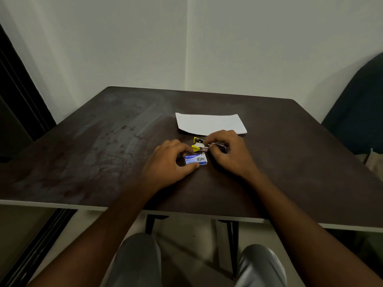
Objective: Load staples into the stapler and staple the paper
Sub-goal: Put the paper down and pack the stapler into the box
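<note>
Left hand (169,162) on dark counter (99,146), thumb and fingers curled round small blue staple box (195,159), pinching it. Just right of it, right hand (227,152), fingertips bent down on metal part of yellow stapler (196,148), gripping it. Stapler lies between both hands, just behind box. White paper (210,123) flat, just beyond right hand's knuckles.
</note>
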